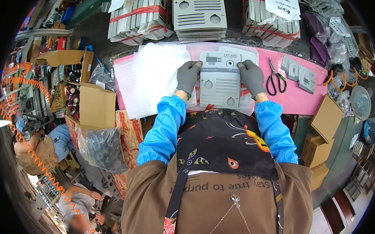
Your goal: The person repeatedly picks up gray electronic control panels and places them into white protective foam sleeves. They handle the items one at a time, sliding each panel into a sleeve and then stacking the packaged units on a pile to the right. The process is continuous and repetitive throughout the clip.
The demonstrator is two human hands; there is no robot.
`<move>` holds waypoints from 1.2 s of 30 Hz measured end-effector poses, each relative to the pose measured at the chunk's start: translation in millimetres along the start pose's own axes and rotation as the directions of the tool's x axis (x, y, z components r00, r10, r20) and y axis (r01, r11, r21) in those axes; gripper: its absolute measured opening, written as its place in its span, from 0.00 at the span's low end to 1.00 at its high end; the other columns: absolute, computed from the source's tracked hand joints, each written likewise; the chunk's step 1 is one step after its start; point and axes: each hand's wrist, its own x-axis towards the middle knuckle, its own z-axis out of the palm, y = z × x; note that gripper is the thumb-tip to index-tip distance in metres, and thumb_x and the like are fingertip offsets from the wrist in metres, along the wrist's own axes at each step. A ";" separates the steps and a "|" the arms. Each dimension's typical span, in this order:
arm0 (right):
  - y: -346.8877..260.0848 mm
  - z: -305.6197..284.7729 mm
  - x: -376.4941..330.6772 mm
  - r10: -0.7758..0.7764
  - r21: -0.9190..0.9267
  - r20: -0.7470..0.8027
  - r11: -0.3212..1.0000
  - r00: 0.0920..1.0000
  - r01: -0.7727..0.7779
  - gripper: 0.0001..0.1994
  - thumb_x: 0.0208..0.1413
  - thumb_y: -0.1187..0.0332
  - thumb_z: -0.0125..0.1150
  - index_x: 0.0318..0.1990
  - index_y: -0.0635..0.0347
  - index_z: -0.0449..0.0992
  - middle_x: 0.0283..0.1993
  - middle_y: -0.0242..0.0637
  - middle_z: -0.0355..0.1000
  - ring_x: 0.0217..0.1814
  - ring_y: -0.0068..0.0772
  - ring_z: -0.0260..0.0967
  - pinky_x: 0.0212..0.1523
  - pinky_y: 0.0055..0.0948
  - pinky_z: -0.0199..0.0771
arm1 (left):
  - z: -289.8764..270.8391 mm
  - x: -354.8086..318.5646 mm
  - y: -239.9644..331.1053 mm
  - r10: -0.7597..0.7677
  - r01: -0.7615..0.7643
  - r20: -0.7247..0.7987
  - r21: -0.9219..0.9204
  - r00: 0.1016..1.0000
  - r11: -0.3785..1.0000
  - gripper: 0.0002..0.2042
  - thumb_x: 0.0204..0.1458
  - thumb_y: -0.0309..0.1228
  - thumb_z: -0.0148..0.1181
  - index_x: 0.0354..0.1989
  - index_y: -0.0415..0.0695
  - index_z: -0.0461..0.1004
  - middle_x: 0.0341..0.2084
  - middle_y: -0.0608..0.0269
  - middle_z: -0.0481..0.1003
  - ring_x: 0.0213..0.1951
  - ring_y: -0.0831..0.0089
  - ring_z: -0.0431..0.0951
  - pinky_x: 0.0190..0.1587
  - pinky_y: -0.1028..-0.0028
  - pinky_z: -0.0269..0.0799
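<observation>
A light grey vented panel (220, 88) lies on the pink mat in front of me, its slots and round holes facing up. Across its far end sits a printed grey faceplate label (219, 60) with a dark window and a round hole. My left hand (188, 76), in a grey glove, pinches the label's left edge. At the opposite edge, my right hand (252, 78), gloved alike, has its thumb and fingers closed on the label's right side. Whether the label is stuck down there cannot be told. Black-handled scissors (275, 79) lie just right of my right hand.
White sheets (158, 74) spread over the pink mat (264, 58) on the left; several spare labels (298, 73) lie right. Panel stacks (199, 14) stand along the far side. An open carton (98, 105) with parts is at left. Two other people work at lower left.
</observation>
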 end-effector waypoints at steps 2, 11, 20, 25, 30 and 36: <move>0.9 1.8 0.2 -0.004 0.009 -0.014 1.000 1.000 0.004 0.17 0.60 0.52 0.54 0.39 0.57 0.78 0.32 0.49 0.77 0.38 0.55 0.76 0.39 0.48 0.72 | 1.2 1.3 -1.0 0.000 0.000 -0.014 0.002 1.000 1.000 0.16 0.54 0.40 0.65 0.38 0.36 0.81 0.26 0.61 0.80 0.25 0.77 0.77 0.31 0.76 0.75; 4.3 11.5 0.9 -0.038 0.059 -0.094 0.997 0.995 0.043 0.17 0.61 0.53 0.54 0.37 0.58 0.77 0.31 0.50 0.77 0.36 0.56 0.75 0.37 0.49 0.72 | 3.5 7.7 -12.2 0.016 -0.010 -0.070 0.082 0.997 0.997 0.16 0.53 0.41 0.66 0.37 0.38 0.81 0.24 0.63 0.80 0.24 0.78 0.76 0.29 0.76 0.73; 4.7 13.7 1.6 -0.051 0.064 -0.125 0.996 0.991 0.059 0.15 0.59 0.56 0.57 0.36 0.60 0.77 0.30 0.50 0.76 0.34 0.54 0.75 0.34 0.45 0.72 | 6.5 2.9 -2.4 -0.010 0.023 -0.107 0.121 0.994 0.992 0.17 0.52 0.42 0.67 0.37 0.38 0.82 0.24 0.63 0.80 0.25 0.78 0.76 0.30 0.75 0.72; 3.1 12.4 1.8 -0.051 0.052 -0.111 0.997 0.992 0.058 0.14 0.60 0.55 0.56 0.35 0.58 0.76 0.29 0.50 0.76 0.34 0.55 0.75 0.35 0.49 0.72 | 6.3 7.4 -10.5 -0.007 0.022 -0.119 0.133 0.993 0.991 0.16 0.51 0.41 0.67 0.37 0.39 0.82 0.24 0.64 0.80 0.25 0.78 0.76 0.31 0.75 0.72; 5.6 15.0 2.2 -0.058 0.085 -0.124 0.994 0.991 0.069 0.14 0.60 0.56 0.56 0.35 0.58 0.76 0.29 0.49 0.76 0.34 0.55 0.74 0.34 0.49 0.71 | 7.2 5.9 -8.5 -0.005 0.027 -0.137 0.157 0.991 0.987 0.16 0.51 0.42 0.67 0.37 0.40 0.83 0.25 0.62 0.81 0.27 0.77 0.77 0.33 0.74 0.72; 4.5 15.6 1.4 -0.067 0.115 -0.146 0.990 0.987 0.084 0.14 0.60 0.57 0.56 0.34 0.59 0.76 0.28 0.49 0.75 0.32 0.55 0.74 0.33 0.48 0.71 | 10.4 6.1 -12.1 0.033 0.004 -0.182 0.203 0.983 0.979 0.17 0.52 0.43 0.65 0.37 0.40 0.83 0.27 0.57 0.82 0.30 0.70 0.79 0.38 0.71 0.73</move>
